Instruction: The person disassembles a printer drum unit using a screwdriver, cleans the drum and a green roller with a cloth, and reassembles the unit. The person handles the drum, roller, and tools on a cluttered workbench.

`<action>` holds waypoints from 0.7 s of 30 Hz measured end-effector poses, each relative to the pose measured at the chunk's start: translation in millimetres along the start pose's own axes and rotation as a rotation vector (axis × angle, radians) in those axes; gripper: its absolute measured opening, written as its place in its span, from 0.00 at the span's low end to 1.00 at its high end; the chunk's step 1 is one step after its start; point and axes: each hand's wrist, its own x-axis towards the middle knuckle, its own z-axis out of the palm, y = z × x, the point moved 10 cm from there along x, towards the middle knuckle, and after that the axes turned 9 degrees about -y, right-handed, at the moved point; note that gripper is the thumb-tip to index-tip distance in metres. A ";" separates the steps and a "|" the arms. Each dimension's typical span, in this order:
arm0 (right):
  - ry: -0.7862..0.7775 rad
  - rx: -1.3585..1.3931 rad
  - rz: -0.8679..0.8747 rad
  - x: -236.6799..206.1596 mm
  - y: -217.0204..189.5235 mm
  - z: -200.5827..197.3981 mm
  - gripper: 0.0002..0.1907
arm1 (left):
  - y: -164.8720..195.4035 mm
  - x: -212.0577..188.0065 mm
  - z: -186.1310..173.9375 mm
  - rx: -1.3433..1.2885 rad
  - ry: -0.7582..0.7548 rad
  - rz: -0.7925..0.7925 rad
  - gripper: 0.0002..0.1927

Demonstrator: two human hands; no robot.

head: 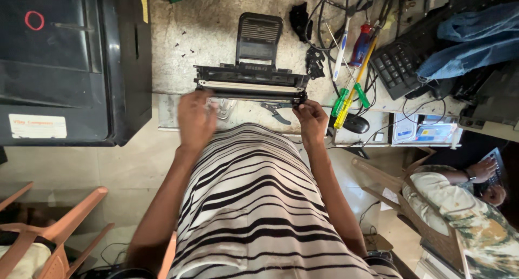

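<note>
A long black toner cartridge [251, 83] with a pale strip along it lies across the near edge of the stone workbench [216, 30]. My left hand [194, 117] is at its left end, fingers curled near a small metal part [224, 107]. At the cartridge's right end, my right hand [311, 117] pinches the corner. A black vented cover [258, 38] rests just behind the cartridge. A grey-handled pair of pliers [277, 110] lies on the bench between my hands.
A large black printer [70, 63] fills the left. Screwdrivers with red, blue, yellow and green handles [351, 68], cables, a keyboard [397, 65] and blue cloth lie at right. Small screws [184, 46] dot the bench. Another person [465, 203] types at lower right. An orange chair [59, 230] stands lower left.
</note>
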 end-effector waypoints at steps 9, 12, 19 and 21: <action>-0.010 -0.119 0.025 -2.5 -8.9 4.4 0.07 | 102.2 28.5 103.4 0.357 -0.277 0.788 0.16; -0.004 -0.151 0.029 -3.0 -11.6 5.4 0.06 | 103.0 30.4 108.9 0.374 -0.268 0.762 0.13; -0.004 -0.151 0.020 -3.5 -13.3 8.4 0.06 | 104.1 30.3 113.6 0.378 -0.245 0.699 0.10; 0.008 -0.149 0.027 -3.7 -12.9 7.5 0.06 | 103.8 30.8 114.0 0.369 -0.250 0.688 0.10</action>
